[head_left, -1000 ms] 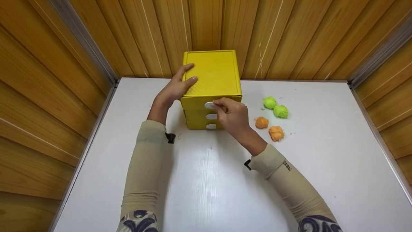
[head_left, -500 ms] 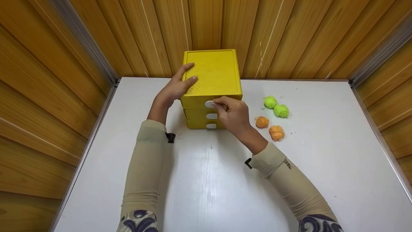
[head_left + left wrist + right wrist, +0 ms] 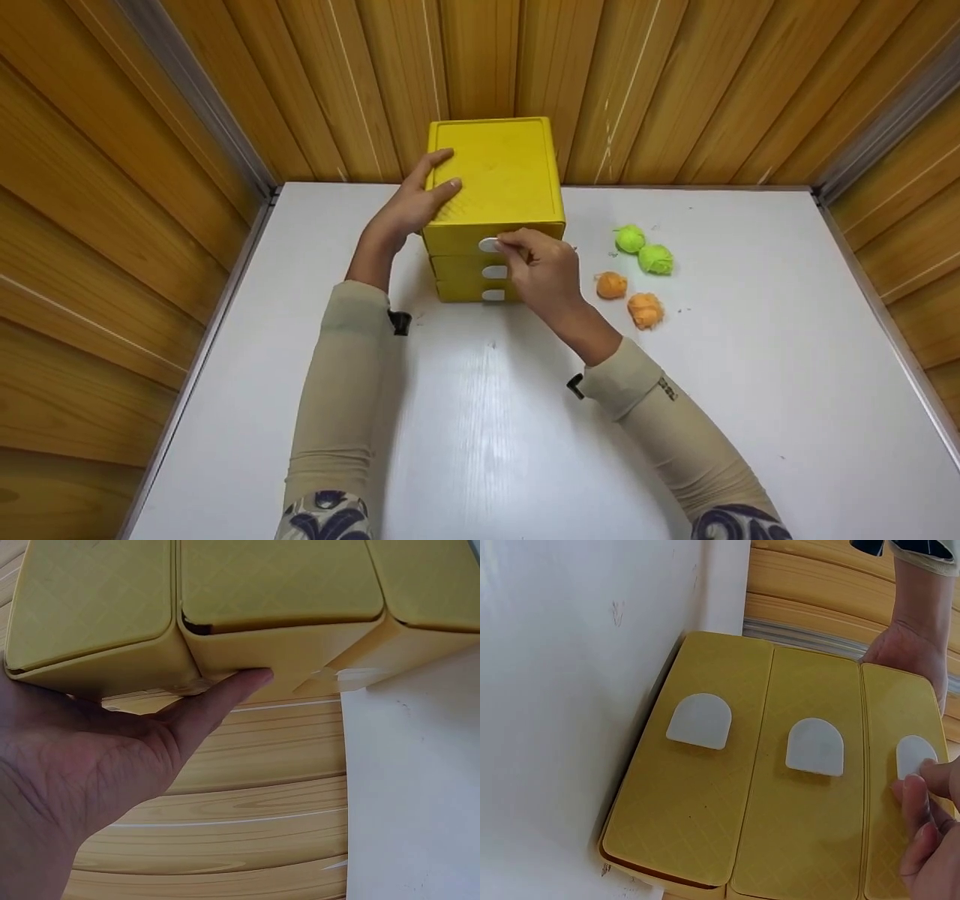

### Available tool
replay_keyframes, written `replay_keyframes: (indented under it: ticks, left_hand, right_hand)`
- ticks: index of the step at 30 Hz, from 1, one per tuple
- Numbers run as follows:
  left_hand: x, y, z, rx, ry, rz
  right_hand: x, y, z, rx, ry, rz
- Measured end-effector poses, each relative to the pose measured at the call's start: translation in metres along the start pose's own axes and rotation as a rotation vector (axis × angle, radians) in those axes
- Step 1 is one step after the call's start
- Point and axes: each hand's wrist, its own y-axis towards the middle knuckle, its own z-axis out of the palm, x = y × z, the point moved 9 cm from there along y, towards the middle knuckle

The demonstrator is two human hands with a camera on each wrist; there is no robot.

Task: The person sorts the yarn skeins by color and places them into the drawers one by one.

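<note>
A yellow drawer box (image 3: 495, 172) with three stacked drawers stands upright at the back of the table, its drawers pushed in. My left hand (image 3: 412, 206) steadies its upper left edge, thumb and a finger lying on the top. In the left wrist view, a straight finger (image 3: 229, 694) lies along the box's side. My right hand (image 3: 547, 274) pinches the white rounded handle (image 3: 489, 244) of the top drawer between thumb and fingertips. The right wrist view shows the other two white handles (image 3: 815, 748) untouched, and the pinched handle (image 3: 913, 754) partly covered by my fingers.
Right of the box lie two bright green crumpled-looking balls (image 3: 655, 259) and two orange ones (image 3: 646, 310), on the white table (image 3: 480, 420). Wood-patterned walls (image 3: 480, 60) enclose the table at the back and both sides.
</note>
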Motion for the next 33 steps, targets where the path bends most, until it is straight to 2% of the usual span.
replay_keyframes:
  ticks: [9,15,18,26,33]
  left_hand:
    - [-0.001,0.001,0.001,0.005,0.026,0.011]
    - [-0.001,0.0,0.0,0.009,0.006,-0.002]
    - [-0.001,0.0,0.001,0.012,-0.004,-0.01]
    - [-0.005,0.003,0.003,0.02,0.007,0.0]
    - [-0.001,0.002,0.001,0.012,0.006,-0.006]
  right_hand:
    - [-0.001,-0.003,-0.002,-0.022,0.046,0.021]
    - [-0.005,-0.009,-0.001,0.049,0.026,0.087]
    - [-0.005,-0.012,-0.003,0.066,0.028,0.081]
    - [-0.011,-0.024,-0.014,-0.028,0.108,0.043]
    - [-0.021,-0.036,-0.01,-0.004,0.086,0.082]
